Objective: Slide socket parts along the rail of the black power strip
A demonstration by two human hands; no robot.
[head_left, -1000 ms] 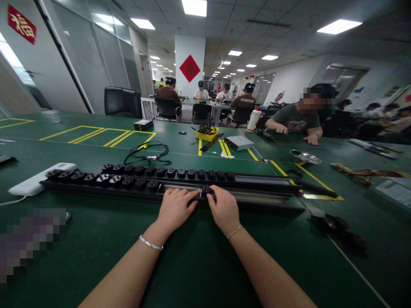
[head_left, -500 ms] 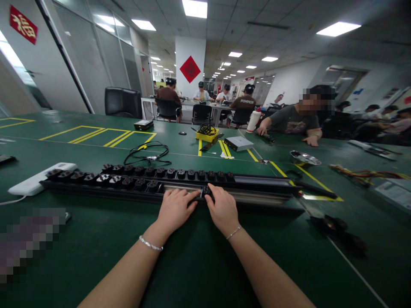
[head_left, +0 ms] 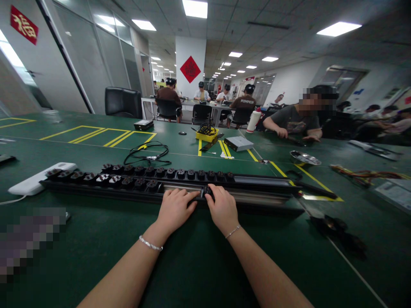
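Observation:
A long black rail (head_left: 276,206) lies across the green table, with several black socket modules (head_left: 152,185) lined up in its left part. My right hand (head_left: 223,207) pinches a small black module (head_left: 207,191) between thumb and fingers, in the rail's channel. Just left of it, my left hand (head_left: 176,209) rests on the rail's near edge, fingers apart and index finger pointing toward that module; nothing shows in its grasp. Behind lies a second black rail (head_left: 263,180), also bearing several modules along its left and middle.
At the left are a white power strip (head_left: 43,179) and a blurred-out device (head_left: 28,239). Black cables (head_left: 147,154), a yellow box (head_left: 206,136), a grey box (head_left: 238,143) and a metal bowl (head_left: 305,158) stand behind the rails. A person (head_left: 297,119) sits across the table.
My right fingers have shifted slightly on the small module. My left hand has barely moved. Across the table, the person's hands have drawn closer together.

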